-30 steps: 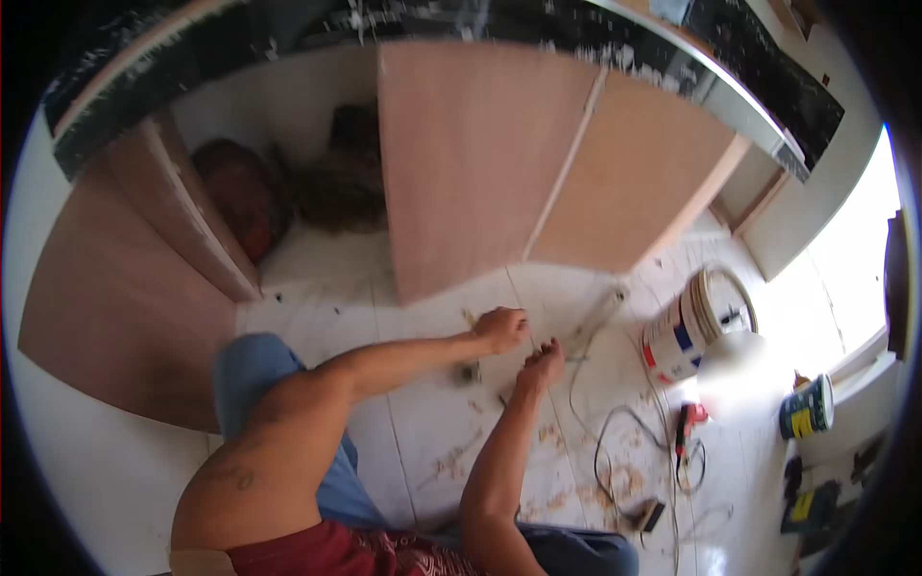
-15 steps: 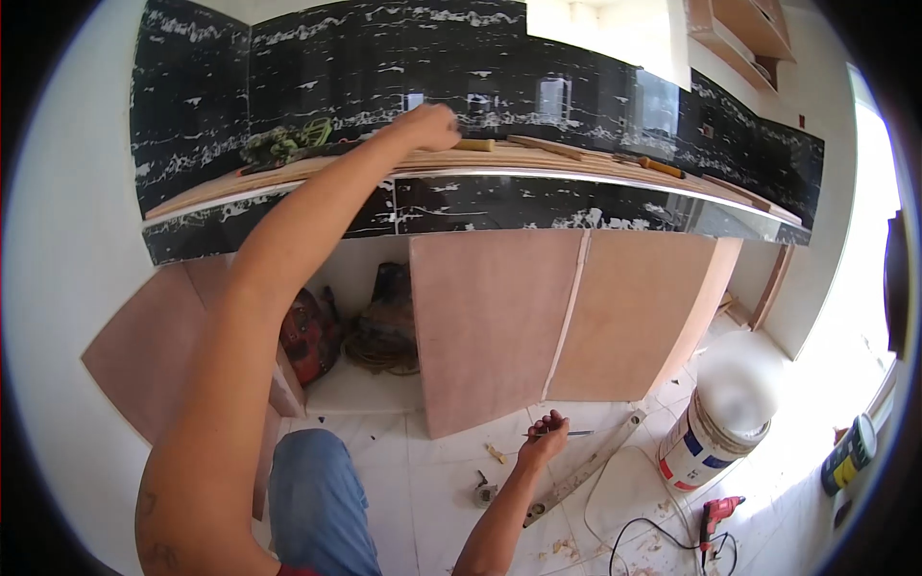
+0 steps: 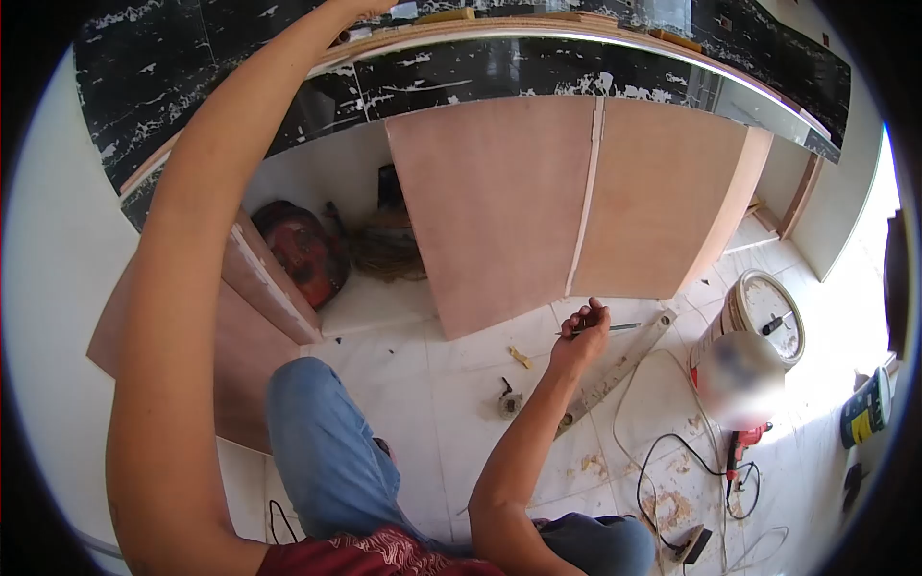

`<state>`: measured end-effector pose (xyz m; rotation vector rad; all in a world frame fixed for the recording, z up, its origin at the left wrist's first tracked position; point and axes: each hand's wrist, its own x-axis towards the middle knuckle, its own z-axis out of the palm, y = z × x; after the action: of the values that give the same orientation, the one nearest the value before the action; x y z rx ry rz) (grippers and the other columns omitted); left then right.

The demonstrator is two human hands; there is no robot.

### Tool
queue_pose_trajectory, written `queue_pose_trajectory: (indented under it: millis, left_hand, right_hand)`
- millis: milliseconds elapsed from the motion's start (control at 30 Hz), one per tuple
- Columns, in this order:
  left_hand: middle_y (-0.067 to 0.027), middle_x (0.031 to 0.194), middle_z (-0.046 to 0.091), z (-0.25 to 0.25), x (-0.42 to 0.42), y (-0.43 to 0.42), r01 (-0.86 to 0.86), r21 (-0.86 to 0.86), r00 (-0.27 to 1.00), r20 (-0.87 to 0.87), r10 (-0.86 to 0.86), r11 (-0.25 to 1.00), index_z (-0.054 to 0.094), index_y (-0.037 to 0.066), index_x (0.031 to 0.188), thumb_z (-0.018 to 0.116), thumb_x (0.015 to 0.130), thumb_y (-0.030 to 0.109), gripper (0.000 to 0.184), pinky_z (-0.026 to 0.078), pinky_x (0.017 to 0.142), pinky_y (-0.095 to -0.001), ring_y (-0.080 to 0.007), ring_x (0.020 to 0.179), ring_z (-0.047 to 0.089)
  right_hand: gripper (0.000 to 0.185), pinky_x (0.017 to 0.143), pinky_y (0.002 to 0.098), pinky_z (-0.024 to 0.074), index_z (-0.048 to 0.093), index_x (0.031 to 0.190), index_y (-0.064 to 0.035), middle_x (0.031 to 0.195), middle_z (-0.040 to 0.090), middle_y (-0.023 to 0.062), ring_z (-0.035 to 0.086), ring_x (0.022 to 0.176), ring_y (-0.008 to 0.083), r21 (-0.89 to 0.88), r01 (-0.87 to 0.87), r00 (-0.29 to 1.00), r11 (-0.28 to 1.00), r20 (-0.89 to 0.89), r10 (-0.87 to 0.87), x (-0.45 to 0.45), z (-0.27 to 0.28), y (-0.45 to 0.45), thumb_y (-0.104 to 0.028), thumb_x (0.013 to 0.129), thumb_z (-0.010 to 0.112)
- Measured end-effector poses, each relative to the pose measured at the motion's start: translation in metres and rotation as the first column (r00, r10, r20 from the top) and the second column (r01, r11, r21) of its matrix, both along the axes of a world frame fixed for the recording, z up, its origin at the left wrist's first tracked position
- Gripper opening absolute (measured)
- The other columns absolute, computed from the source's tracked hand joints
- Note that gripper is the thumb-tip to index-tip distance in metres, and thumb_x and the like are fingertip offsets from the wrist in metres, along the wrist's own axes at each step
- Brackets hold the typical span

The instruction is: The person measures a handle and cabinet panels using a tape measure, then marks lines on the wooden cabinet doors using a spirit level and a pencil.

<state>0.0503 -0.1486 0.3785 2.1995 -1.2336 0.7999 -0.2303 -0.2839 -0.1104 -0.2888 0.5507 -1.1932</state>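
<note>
Reaching over the front edge of the bench (image 3: 461, 77), your left arm crosses the upper left of the view, and the left hand (image 3: 367, 6) is cut by the top border – you cannot tell how far its fingers are open or whether they hold anything. A yellow strip (image 3: 448, 16) lies on the bench just to the right of that hand.

Your right hand (image 3: 587, 333) is low over the tiled floor (image 3: 432, 408), palm partly turned up, fingers curled closed around a thin rod (image 3: 626, 326) that sticks out on both sides. The rod's right tip points toward the upper end of a long flat bar (image 3: 615, 370), which slants across the tiles beside your forearm.

Above the right hand, the lower edges of the pink panel (image 3: 499, 211) and the tan panel (image 3: 667, 192) sit near your knuckles, so upward room is tight. Leftward you have more: a stretch of tile runs to your raised knee, with a tape measure (image 3: 509, 406) and a small yellowish scrap (image 3: 520, 358) in it. Rightward, past the bar, a pale cord (image 3: 624, 403), a lidded bucket (image 3: 768, 331) and a red drill (image 3: 744, 446) crowd the way – the drill's dark cable (image 3: 642, 480) loops nearer your right knee.
</note>
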Motion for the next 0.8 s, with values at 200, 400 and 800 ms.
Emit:
queue_pose_trajectory:
  millis: [200,400,800]
  left_hand:
    - [-0.009,0.098,0.074,-0.055,-0.088,0.019,0.564,-0.327,0.817,0.091,-0.569,0.758,0.068,0.005,0.125,0.065,0.092,0.007,0.033,0.056,0.086,-0.0337,-0.0214,0.092,0.071]
    - [-0.0022,0.102,0.063,-0.302,-0.157,0.012,0.61,-0.302,0.602,-0.426,-0.676,0.733,0.065,0.006,0.129,0.053,0.099,-0.003,0.034,0.053,0.081,-0.0259,-0.0115,0.09,0.062]
    - [0.0,0.096,0.066,-0.425,-0.043,0.048,0.186,-0.376,0.686,-0.612,-0.394,0.908,0.068,0.005,0.114,0.062,0.093,0.005,0.022,0.05,0.08,-0.0249,-0.0069,0.088,0.059]
  right_hand:
    - [0.024,0.047,0.0203,0.0335,0.066,0.106,0.0005,0.079,0.059,0.0029,0.049,0.059,0.0074,-0.346,-0.2,0.973,0.917,0.04,0.227,0.028,0.044,0.031,-0.022,0.099,0.06]
    - [0.023,0.06,0.0281,0.0458,0.069,0.111,0.0036,0.09,0.066,0.0052,0.055,0.068,0.0092,-0.682,-0.33,0.944,0.653,-0.23,0.236,0.06,0.078,0.077,-0.01,0.093,0.067]
    - [0.022,0.063,0.0264,0.0448,0.075,0.102,0.0008,0.073,0.067,0.0044,0.056,0.065,0.0099,-0.59,-0.476,0.817,0.653,-0.57,0.081,0.126,-0.017,0.096,-0.018,0.091,0.073]
